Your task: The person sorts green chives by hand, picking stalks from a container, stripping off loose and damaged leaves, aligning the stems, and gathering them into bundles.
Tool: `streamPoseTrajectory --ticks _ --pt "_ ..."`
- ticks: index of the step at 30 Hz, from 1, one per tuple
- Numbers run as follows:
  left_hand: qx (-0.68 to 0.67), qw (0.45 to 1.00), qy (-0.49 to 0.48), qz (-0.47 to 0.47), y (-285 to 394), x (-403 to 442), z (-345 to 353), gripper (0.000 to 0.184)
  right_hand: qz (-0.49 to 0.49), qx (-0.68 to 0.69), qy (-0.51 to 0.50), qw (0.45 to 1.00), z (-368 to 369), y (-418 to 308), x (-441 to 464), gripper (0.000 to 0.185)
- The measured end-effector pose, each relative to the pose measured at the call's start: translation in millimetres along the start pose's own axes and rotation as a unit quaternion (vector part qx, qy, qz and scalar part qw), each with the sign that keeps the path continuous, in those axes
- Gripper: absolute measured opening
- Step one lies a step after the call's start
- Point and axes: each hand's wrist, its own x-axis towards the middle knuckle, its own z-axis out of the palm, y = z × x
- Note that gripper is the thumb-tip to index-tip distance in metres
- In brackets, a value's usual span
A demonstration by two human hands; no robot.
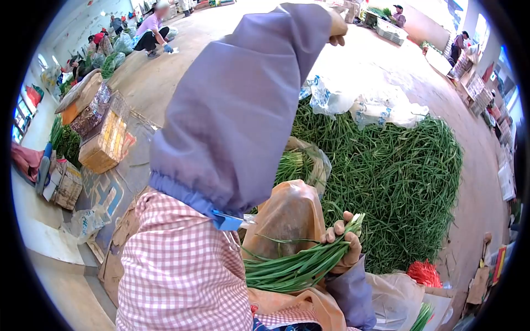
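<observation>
At half past five, the right hand point(349, 247) has its grip wrapped around a bunch of slim green stalks point(301, 269), pale ends toward two o'clock; the far ends vanish behind the checked sleeve point(182, 254). At one o'clock, the purple sleeve point(237, 105) partly hides the left hand point(337, 28); I cannot tell its grip.

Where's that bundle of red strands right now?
In the head view, the red strands lie at lower right, by the bottom edge of the big green pile and to the right of the right hand holding green stalks.
</observation>
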Motion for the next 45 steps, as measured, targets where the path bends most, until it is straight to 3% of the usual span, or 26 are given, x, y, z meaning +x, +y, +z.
streamPoseTrajectory --ticks 3,5,6,8,10,11,14,15,16,18,22,23,26,27,28,29,30,33,34,36,37,39,40,42,43,45 --pt "0.009 0.996 -0.058 0.063 -3.8 -8.4 32.8 0.074 0.002 0.013 0.000 1.000 -0.3 -0.6 -1.4 0.053" --pt "-0.012 0.977 -0.205 0.060 -29.4 -45.1 88.8 0.045 -0.011 0.021 -0.013 1.000 1.6 -4.3 0.2 0.053" --pt "-0.113 0.959 -0.259 0.025 -13.1 -110.1 102.2 0.039 -0.021 0.023 -0.025 0.999 1.3 -7.3 1.2 0.053" --pt "-0.216 0.896 -0.387 -0.019 -41.9 -186.2 137.9 0.070 -0.043 0.026 -0.037 0.998 0.5 -16.2 -0.6 0.052" --pt "-0.214 0.879 -0.425 0.028 -88.0 -249.1 192.2 0.088 -0.049 0.031 -0.029 0.998 15.0 -25.0 -0.5 0.051" --pt "-0.389 0.796 -0.462 -0.035 -84.1 -282.2 196.4 0.085 -0.063 0.028 -0.037 0.997 15.5 -24.4 3.1 0.050" --pt "-0.602 0.668 -0.424 -0.104 -89.8 -342.3 227.5 0.107 -0.070 0.055 -0.038 0.995 4.8 -18.5 3.6 0.048" --pt "-0.601 0.617 -0.485 -0.148 -82.9 -344.1 225.1 0.114 -0.066 0.056 -0.038 0.996 -0.9 -16.4 2.0 0.048" --pt "-0.608 0.591 -0.507 -0.156 -89.8 -351.7 234.8 0.106 -0.060 0.057 -0.045 0.996 -4.3 -14.9 1.8 0.048" --pt "-0.569 0.629 -0.502 -0.168 -83.4 -362.1 232.6 0.099 -0.056 0.045 -0.030 0.997 -8.6 -10.5 -0.3 0.053" --pt "-0.530 0.646 -0.493 -0.242 -69.1 -368.6 226.8 0.077 0.008 0.059 -0.058 0.997 -12.8 -23.6 -3.2 0.075" --pt "-0.535 0.652 -0.475 -0.252 -69.9 -372.1 229.5 0.069 -0.019 0.072 -0.031 0.997 -11.8 -29.3 -0.2 0.067" --pt "-0.544 0.640 -0.460 -0.287 -73.8 -381.4 237.8 0.068 -0.066 0.075 0.029 0.995 -46.4 -50.5 9.2 0.038" --pt "-0.541 0.633 -0.461 -0.308 -71.3 -381.4 234.4 0.070 -0.081 0.005 0.066 0.994 -53.1 -59.6 15.0 0.023" --pt "-0.542 0.635 -0.457 -0.308 -73.4 -383.2 236.3 0.071 -0.056 0.026 0.023 0.998 -53.6 -70.7 18.7 0.021" --pt "-0.544 0.637 -0.452 -0.307 -77.1 -386.1 239.5 0.071 -0.057 -0.087 0.088 0.991 -49.1 -84.5 15.1 0.021" --pt "-0.546 0.639 -0.446 -0.307 -79.7 -389.1 240.7 0.072 -0.103 -0.180 0.178 0.962 -37.3 -97.2 13.8 0.024" --pt "-0.557 0.645 -0.413 -0.321 -80.3 -391.3 237.9 0.072 -0.260 -0.331 0.238 0.875 -52.3 -158.8 3.0 0.023" --pt "-0.555 0.650 -0.405 -0.324 -81.1 -390.6 237.9 0.072 -0.249 -0.362 0.191 0.878 -41.9 -167.4 -5.6 0.021" --pt "-0.563 0.651 -0.401 -0.313 -81.2 -390.2 241.3 0.066 -0.156 -0.512 0.180 0.826 -5.8 -149.8 -25.5 0.018" --pt "-0.567 0.651 -0.399 -0.309 -81.0 -390.6 243.0 0.064 -0.160 -0.610 0.088 0.771 -1.0 -125.6 -29.5 0.017" --pt "-0.566 0.655 -0.391 -0.313 -77.3 -389.2 245.1 0.062 -0.099 -0.754 0.031 0.649 23.7 -82.7 -41.7 0.016" --pt "-0.566 0.656 -0.386 -0.315 -76.0 -388.8 246.1 0.062 -0.035 -0.804 0.066 0.590 40.1 -71.6 -46.9 0.019" --pt "-0.555 0.675 -0.388 -0.293 -77.6 -388.9 247.0 0.063 -0.143 -0.858 0.023 0.492 14.6 -45.6 -43.7 0.023" --pt "-0.548 0.685 -0.388 -0.282 -78.6 -388.7 246.1 0.063 -0.158 -0.855 0.002 0.493 7.6 -43.7 -43.7 0.014" --pt "-0.548 0.683 -0.393 -0.281 -78.0 -388.2 243.0 0.065 -0.011 -0.702 -0.024 0.711 8.9 -55.8 -45.0 0.007"
